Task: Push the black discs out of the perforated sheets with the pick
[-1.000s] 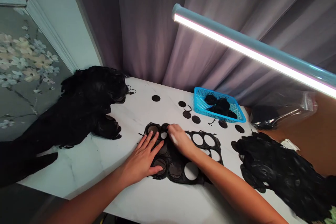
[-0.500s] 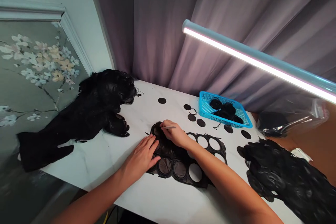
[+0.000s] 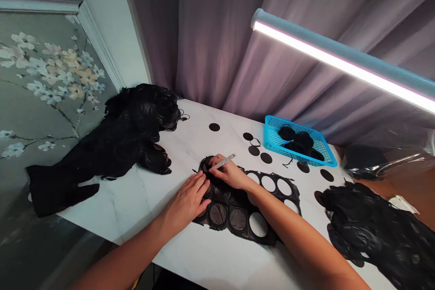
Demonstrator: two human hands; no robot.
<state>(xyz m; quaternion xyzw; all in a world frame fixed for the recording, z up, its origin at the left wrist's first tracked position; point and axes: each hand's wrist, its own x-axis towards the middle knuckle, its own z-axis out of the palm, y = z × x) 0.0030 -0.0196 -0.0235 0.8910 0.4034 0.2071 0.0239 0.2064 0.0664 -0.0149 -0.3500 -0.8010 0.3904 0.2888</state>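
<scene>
Head view, I see the black sheet (image 3: 234, 197), left hand (image 3: 186, 201) outstretched flat on its left end, right hand (image 3: 231, 175) pinching 1 pale tool (image 3: 224, 161) over it, blue basket (image 3: 272, 136) beyond it, black pieces (image 3: 303, 141) inside.

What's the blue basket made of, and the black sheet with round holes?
The blue basket looks like slightly shiny plastic: its walls are even, open mesh. The black sheet seems rubber or soft plastic, judging by its dull sheen and ragged edges; which, I can't tell.
</scene>
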